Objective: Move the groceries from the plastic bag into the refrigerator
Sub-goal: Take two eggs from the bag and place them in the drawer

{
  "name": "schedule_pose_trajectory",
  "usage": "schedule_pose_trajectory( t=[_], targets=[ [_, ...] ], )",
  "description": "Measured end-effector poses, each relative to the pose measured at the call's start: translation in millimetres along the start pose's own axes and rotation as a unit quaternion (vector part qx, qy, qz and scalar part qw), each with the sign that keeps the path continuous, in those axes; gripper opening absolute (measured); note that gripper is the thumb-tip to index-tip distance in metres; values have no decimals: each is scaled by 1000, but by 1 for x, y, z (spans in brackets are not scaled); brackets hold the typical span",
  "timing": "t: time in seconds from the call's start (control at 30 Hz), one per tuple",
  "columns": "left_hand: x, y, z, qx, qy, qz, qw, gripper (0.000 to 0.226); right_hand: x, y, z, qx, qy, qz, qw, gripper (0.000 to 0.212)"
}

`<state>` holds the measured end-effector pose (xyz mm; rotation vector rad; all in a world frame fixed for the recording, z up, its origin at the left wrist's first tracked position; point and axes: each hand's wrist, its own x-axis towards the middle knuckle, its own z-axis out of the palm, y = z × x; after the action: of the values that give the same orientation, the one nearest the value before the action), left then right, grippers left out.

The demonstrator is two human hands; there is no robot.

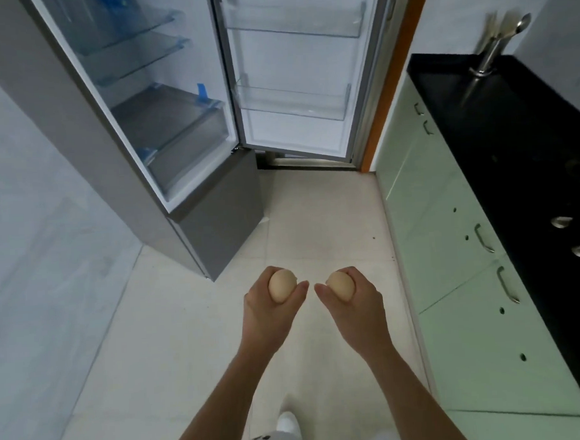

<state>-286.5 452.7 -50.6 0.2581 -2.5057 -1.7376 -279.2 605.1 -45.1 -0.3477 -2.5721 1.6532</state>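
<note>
My left hand [269, 309] is closed around a beige egg [281, 285], held low over the floor. Beside it, my right hand [350, 302] grips a second beige egg [340, 285]. The two hands are close together, thumbs almost touching. Ahead stands the grey refrigerator [215, 219] with its upper door [295, 70] swung open to the right. Inside are glass shelves [134, 37] and clear drawers [175, 125], all without food. The door racks [293, 98] hold nothing. The plastic bag is not in view.
A black countertop [517, 136] with a steel faucet [493, 44] runs along the right, over pale green cabinets [449, 246] with metal handles. A light tiled floor [315, 225] lies between the cabinets and the refrigerator. A white wall [33, 231] is on the left.
</note>
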Motion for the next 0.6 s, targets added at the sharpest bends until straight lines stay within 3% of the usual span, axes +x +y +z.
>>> schedule_pose_trajectory(
  t=[0.6],
  targets=[
    [175,-19,-19,35,136,-47,989,25,192,-42,98,-17,-110,-78,991,23]
  ],
)
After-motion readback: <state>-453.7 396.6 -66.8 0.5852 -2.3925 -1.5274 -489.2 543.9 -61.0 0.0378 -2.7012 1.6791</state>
